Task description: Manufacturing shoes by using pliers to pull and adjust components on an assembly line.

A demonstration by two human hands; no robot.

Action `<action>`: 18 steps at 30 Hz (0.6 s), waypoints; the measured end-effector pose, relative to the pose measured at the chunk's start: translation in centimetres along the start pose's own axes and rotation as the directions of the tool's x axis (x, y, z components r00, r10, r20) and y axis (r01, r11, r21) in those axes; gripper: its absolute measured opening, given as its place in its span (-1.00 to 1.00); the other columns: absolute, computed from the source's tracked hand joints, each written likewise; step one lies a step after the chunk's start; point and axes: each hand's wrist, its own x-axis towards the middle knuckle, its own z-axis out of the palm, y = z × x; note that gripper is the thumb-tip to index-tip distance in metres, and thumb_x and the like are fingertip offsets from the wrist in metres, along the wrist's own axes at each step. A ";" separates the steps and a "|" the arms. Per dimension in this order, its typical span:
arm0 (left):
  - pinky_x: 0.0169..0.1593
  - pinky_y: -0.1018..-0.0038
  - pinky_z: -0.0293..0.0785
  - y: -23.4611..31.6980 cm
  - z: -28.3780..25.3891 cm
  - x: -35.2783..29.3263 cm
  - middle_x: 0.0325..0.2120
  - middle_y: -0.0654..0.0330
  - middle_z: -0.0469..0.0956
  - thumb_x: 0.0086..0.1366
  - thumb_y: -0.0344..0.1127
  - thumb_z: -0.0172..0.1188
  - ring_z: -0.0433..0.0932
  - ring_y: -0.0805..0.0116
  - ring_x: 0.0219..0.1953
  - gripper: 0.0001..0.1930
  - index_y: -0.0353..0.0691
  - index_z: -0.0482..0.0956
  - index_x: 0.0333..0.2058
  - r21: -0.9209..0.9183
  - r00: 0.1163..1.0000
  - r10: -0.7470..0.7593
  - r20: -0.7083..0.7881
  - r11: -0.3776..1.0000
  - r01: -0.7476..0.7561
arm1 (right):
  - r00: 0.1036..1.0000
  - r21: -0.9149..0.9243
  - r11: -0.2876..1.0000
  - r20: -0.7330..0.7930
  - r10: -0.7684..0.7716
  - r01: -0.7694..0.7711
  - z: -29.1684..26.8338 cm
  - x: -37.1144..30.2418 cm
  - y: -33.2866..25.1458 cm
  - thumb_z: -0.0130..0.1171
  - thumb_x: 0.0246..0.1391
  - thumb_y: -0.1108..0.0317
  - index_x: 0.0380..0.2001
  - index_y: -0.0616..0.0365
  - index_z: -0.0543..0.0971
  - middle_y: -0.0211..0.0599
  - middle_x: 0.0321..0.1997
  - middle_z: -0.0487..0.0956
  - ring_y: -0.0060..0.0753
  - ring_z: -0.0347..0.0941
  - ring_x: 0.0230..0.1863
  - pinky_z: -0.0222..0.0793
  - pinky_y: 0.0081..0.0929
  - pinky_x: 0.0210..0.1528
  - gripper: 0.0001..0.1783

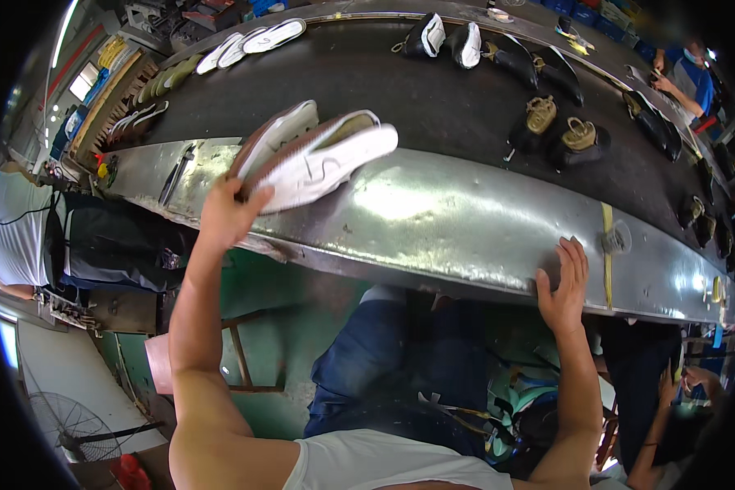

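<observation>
My left hand [227, 214] grips a pair of brown shoes by one end, fingers and thumb closed round them. The front shoe [327, 167] is tipped so its white sole, with a dark hand-drawn mark, faces me. Behind it the second shoe [273, 137] shows a brown side and white edging. Both are held over the metal ledge [457, 216] and the dark belt [351, 77]. My right hand [565, 286] rests at the ledge's near edge, fingers stretched out, with nothing in it. Close to it are a yellow strip [607, 261] and a clear round roll [619, 238].
On the belt stand white-soled shoes [274, 36], olive shoes [171, 76] and several black shoes [510, 59]. A dark slim tool [175, 178] lies on the ledge's left part. Co-workers are at the far right [692, 86], left [28, 220] and lower right [653, 408].
</observation>
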 end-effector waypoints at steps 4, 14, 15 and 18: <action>0.30 0.13 0.24 -0.2 1.8 -6.7 0.23 -0.27 0.27 0.07 -0.01 0.45 0.28 -0.19 0.27 -0.26 -0.45 0.47 0.09 0.444 0.900 0.407 -0.153 0.842 -0.306 | 0.981 0.132 0.978 0.089 -0.172 0.159 -0.9 -6.6 -5.6 0.37 -0.09 0.38 -0.04 0.20 0.51 -0.03 0.02 0.50 0.12 0.41 0.11 0.30 0.02 0.19 -0.51; 0.24 0.30 0.38 9.9 6.8 10.7 0.20 -0.21 0.41 0.06 0.11 0.38 0.47 -0.03 0.20 0.00 -0.42 0.19 0.33 0.221 0.858 0.136 0.495 0.935 -0.276 | 0.641 0.042 0.930 0.736 0.218 -0.365 -4.2 -28.5 -14.6 0.37 0.02 0.02 -0.01 0.20 0.48 0.00 -0.05 0.54 0.10 0.56 -0.07 0.51 -0.12 -0.07 -0.41; 0.22 0.30 0.40 8.9 7.4 11.8 0.23 -0.16 0.40 0.04 0.09 0.37 0.48 0.01 0.20 0.00 -0.37 0.19 0.35 0.230 0.847 0.168 0.505 0.919 -0.319 | 0.608 0.003 0.930 0.757 0.238 -0.369 -4.6 -28.3 -15.0 0.36 0.04 0.01 -0.01 0.22 0.47 0.03 -0.07 0.56 0.11 0.58 -0.09 0.52 -0.13 -0.07 -0.40; 0.23 0.29 0.40 8.1 8.1 12.8 0.24 -0.08 0.41 0.06 0.01 0.36 0.49 0.05 0.20 -0.08 -0.24 0.23 0.36 0.067 0.850 0.146 0.505 0.976 -0.207 | 0.502 -0.041 0.899 0.818 0.281 -0.436 -5.1 -28.0 -15.1 0.36 0.03 -0.03 0.00 0.23 0.45 0.05 -0.10 0.59 0.15 0.58 -0.11 0.53 -0.12 -0.07 -0.36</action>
